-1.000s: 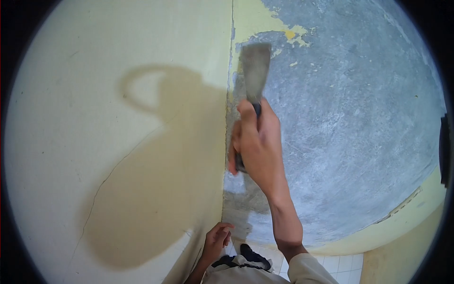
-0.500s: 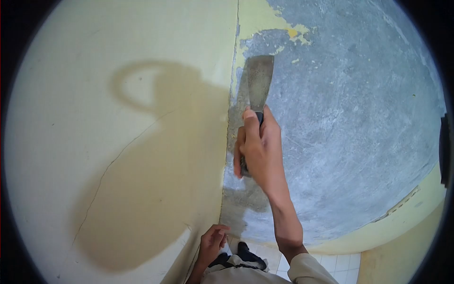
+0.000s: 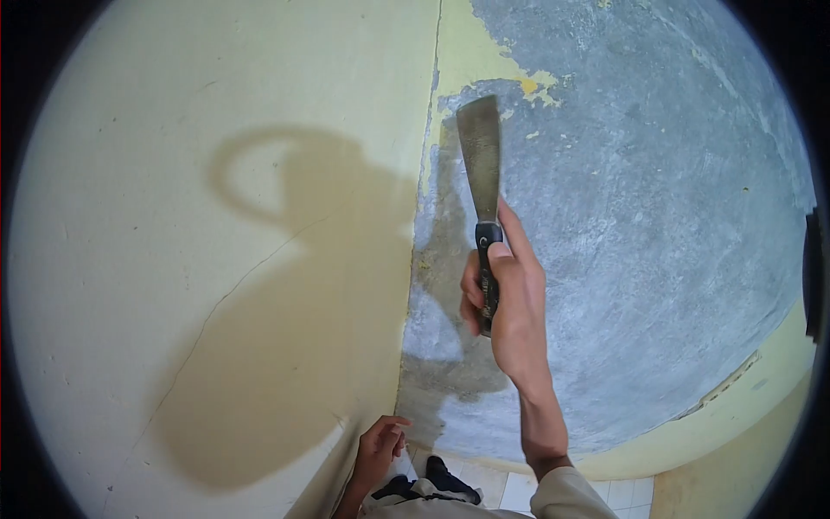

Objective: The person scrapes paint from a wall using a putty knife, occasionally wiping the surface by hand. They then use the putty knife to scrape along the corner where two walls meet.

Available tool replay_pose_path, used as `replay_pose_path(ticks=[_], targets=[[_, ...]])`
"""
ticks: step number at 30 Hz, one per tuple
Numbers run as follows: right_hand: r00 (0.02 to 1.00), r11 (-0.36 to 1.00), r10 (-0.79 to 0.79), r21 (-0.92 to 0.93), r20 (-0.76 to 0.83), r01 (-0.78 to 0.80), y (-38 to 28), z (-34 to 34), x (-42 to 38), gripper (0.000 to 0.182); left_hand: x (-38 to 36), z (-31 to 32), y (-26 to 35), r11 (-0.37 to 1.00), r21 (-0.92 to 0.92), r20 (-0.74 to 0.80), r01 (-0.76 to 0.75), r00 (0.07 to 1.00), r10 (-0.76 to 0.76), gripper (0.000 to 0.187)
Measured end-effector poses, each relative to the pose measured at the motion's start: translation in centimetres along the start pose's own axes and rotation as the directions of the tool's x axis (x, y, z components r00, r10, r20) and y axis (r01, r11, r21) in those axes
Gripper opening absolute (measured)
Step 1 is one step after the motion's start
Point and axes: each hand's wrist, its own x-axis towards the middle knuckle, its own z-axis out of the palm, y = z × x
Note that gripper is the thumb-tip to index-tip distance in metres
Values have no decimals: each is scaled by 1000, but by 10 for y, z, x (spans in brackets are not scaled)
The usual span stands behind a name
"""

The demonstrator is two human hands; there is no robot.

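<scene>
A paint scraper [image 3: 481, 164] with a wide metal blade and a black handle is gripped in my right hand [image 3: 519, 316]. Its blade points up, its edge just below a ragged patch of yellow paint [image 3: 471, 56] on the grey wall [image 3: 640, 251]. My thumb lies along the handle, and the index finger stretches up behind the blade's base. Low in the view, my left hand [image 3: 380, 445] hangs near the wall corner, holding nothing, fingers loosely bent and apart.
A cream-painted wall [image 3: 104, 242] with a long thin crack meets the grey wall at a vertical corner. A shadow of the head and body falls across it. Below are white floor tiles [image 3: 519, 493] and my dark shoes [image 3: 450, 480]. A yellowish strip [image 3: 683, 445] borders the grey wall's base.
My right hand has shifted right and slightly down with the scraper, whose blade now tilts left and whose handle shows more. The left hand stays low, nearly in place. The view has moved slightly.
</scene>
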Motion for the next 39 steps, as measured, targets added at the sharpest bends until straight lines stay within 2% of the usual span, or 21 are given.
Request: replay_pose_path(ticks=[1,2,6,8,9,13,15,16,18,19,21,25,27,32,34,35,37,39], targets=[[993,957,-111,-272,-31,99,2,-4,-1,43,2,0,0,1000,3,5,-2,1000,2,20],[974,833,-224,-525,-29,176,2,-8,-2,45,3,1,0,1000,14,22,-5,1000,5,20],[979,788,-203,-592,7,167,-7,-24,12,47,8,8,1,1000,-11,57,-21,998,22,20],[990,913,-138,-392,-35,113,-2,-31,22,46,10,12,-1,1000,-19,76,-13,997,15,20],[978,888,-203,-429,-49,163,5,-32,28,48,11,13,-2,1000,-24,92,-11,996,13,20],[969,897,-216,-417,-120,148,16,-17,27,46,9,18,-6,1000,-5,115,17,993,-17,20],[971,957,-196,-242,-140,159,16,-4,27,51,9,18,-10,1000,1,141,31,990,-31,20],[971,957,-194,-243,-142,156,17,5,28,51,9,18,-11,999,2,143,34,989,-34,20],[962,987,-155,-78,-227,140,17,22,27,52,7,17,-12,999,42,129,21,991,-26,20],[968,997,-66,32,-242,76,15,26,24,51,5,15,-11,999,46,123,26,992,-32,20],[968,994,-71,63,-242,88,16,30,28,49,3,13,-8,999,46,108,-4,994,-1,20],[950,986,-85,113,-301,124,20,47,31,47,-2,5,1,999,32,62,32,997,-34,20],[947,987,-79,112,-311,119,26,42,24,46,-7,0,4,994,106,40,32,999,-36,20],[954,972,-125,157,-272,173,17,49,39,46,-10,-8,5,996,89,14,32,999,-33,20],[964,970,-52,215,-260,111,21,52,28,48,-17,-8,6,995,85,15,52,998,-53,20],[964,969,-60,216,-260,119,26,50,28,48,-16,-8,8,994,92,1,51,999,-52,19],[961,985,-137,71,-242,158,32,44,30,51,-12,-7,8,994,96,-9,48,999,-47,19],[954,980,-147,91,-260,176,29,52,44,51,-11,-8,7,997,75,-5,7,1000,-7,19]])
